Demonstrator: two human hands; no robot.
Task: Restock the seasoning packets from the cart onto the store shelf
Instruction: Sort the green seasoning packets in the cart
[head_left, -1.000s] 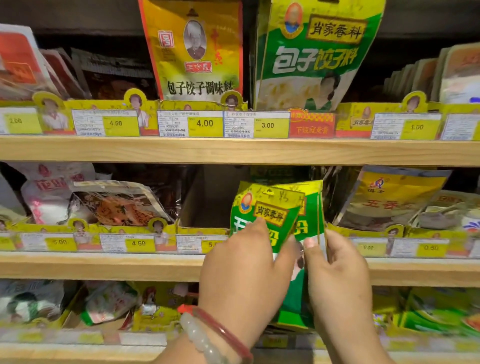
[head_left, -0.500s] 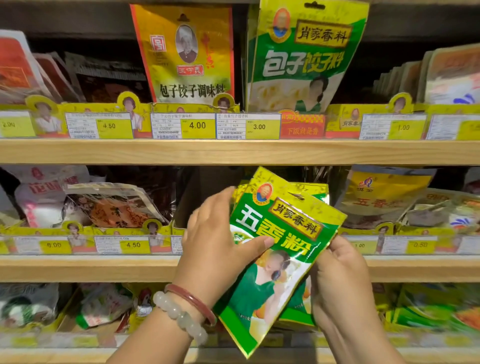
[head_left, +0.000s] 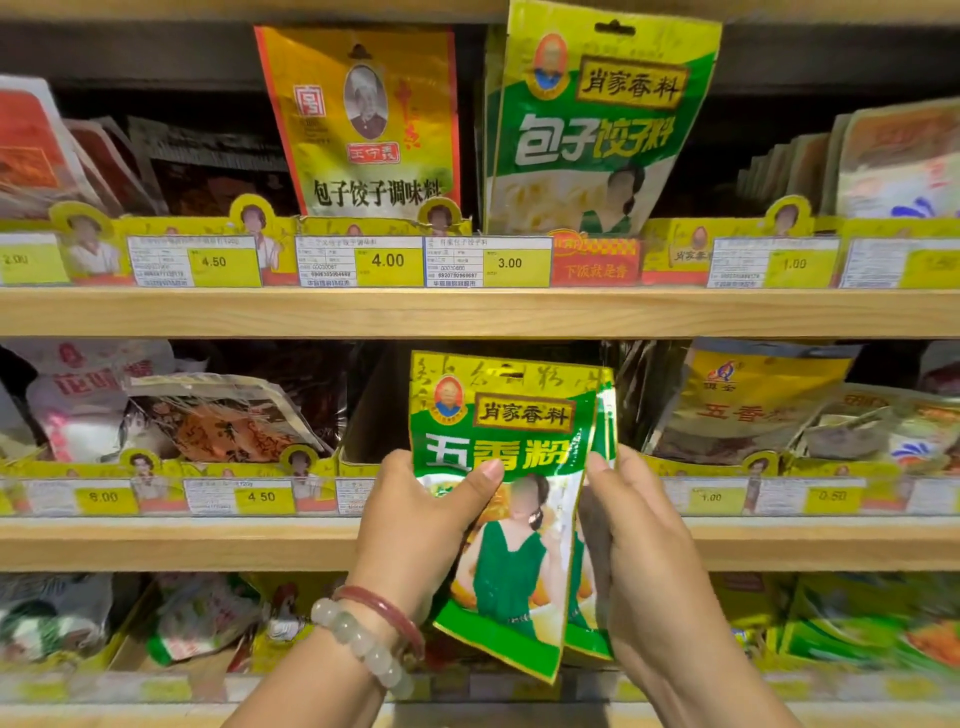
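Observation:
I hold a small stack of green and yellow seasoning packets (head_left: 506, 499) upright in front of the middle shelf (head_left: 182, 543). My left hand (head_left: 415, 525) grips the front packet, thumb across its face. My right hand (head_left: 631, 540) grips the stack's right edge, fingers behind. Just behind the packets is a dark, open gap in the yellow display tray (head_left: 358, 462) on that shelf. At least two packets show; how many are in the stack is hidden.
The upper shelf (head_left: 467, 312) carries a tall yellow packet (head_left: 363, 119) and a tall green packet (head_left: 597, 119) above price tags. Other seasoning bags (head_left: 218, 415) lie left of the gap, a yellow bag (head_left: 743, 400) to its right. A lower shelf holds more bags.
The packets were turned from a tilt to upright and squared together. My left thumb slid onto the front packet's face; both hands rose slightly toward the middle shelf gap.

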